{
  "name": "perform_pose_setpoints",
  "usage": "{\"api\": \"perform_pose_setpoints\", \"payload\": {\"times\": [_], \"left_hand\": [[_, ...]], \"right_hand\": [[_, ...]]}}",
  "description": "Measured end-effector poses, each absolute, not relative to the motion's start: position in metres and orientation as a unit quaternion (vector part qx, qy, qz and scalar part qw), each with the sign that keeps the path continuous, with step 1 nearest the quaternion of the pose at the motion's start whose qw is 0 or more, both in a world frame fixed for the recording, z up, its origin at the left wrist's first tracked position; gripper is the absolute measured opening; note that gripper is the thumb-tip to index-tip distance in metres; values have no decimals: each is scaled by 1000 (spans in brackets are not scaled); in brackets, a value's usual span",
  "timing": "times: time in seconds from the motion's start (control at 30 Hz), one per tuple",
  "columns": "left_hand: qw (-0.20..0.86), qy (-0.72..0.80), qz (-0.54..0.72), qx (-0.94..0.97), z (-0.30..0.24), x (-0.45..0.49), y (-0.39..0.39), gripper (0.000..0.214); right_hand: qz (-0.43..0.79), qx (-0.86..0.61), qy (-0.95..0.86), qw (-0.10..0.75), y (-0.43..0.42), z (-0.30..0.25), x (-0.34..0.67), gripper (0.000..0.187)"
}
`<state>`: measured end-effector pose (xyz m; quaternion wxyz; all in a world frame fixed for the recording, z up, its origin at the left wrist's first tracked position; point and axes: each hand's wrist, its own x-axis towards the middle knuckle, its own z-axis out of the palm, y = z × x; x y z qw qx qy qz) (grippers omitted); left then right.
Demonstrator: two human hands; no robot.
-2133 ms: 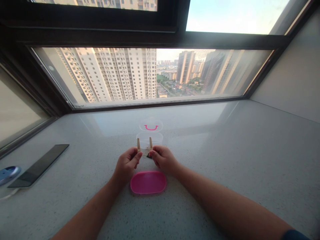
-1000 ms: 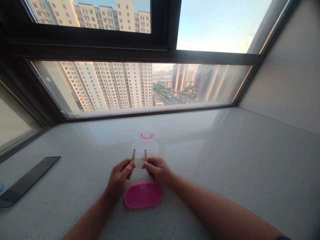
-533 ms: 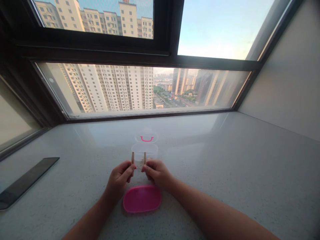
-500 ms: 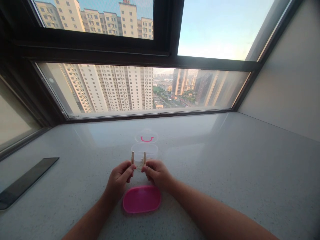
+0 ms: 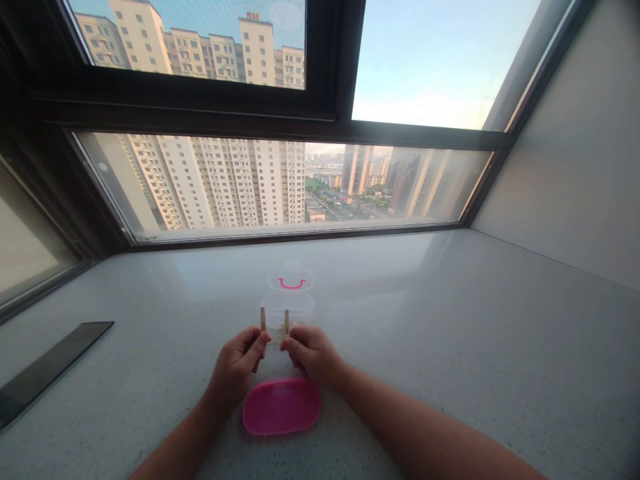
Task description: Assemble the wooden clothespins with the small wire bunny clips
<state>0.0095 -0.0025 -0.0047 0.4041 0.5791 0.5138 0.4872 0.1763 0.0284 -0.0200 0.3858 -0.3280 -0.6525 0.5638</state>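
My left hand (image 5: pixel 240 360) is closed, thumb against fingers, on a slim wooden peg (image 5: pixel 263 320) that stands nearly upright. In a like pinch, my right hand (image 5: pixel 313 353) grips a second slim wooden peg (image 5: pixel 287 322), parallel to the first and a short gap away. Whether they are clothespins or plain sticks is too small to tell. Just beyond the fingers lies a clear plastic container (image 5: pixel 289 301), partly hidden by the hands, with small pale pieces near its front. On my side of the hands sits a pink oval dish (image 5: pixel 281 408).
A clear lid with a pink curved handle (image 5: pixel 291 285) rests behind the clear container. Off to the left, a dark flat slab (image 5: pixel 55 370) lies on the speckled white sill (image 5: pixel 450 347). Dark window frames (image 5: pixel 200 110) close off the back, and a wall (image 5: pixel 575 167) stands on the right.
The view has tilted up slightly, so everything sits a little lower in it. Both hands keep the same hold on the pegs, with hardly any movement.
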Motion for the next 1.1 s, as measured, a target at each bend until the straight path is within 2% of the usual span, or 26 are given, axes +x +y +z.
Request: {"api": "perform_pose_setpoints", "payload": {"times": [0.43,0.77,1.1], "left_hand": [[385,537,472,584,-4,9,-3,28],[321,549,456,622,-1,9,-5,28],[343,537,458,620,1,9,-6,25]], "right_hand": [[562,-327,-653,389,30,-24,176,27],[545,-319,-662,403,30,-24,175,27],[553,-301,-645,433,27,-20,175,29]]}}
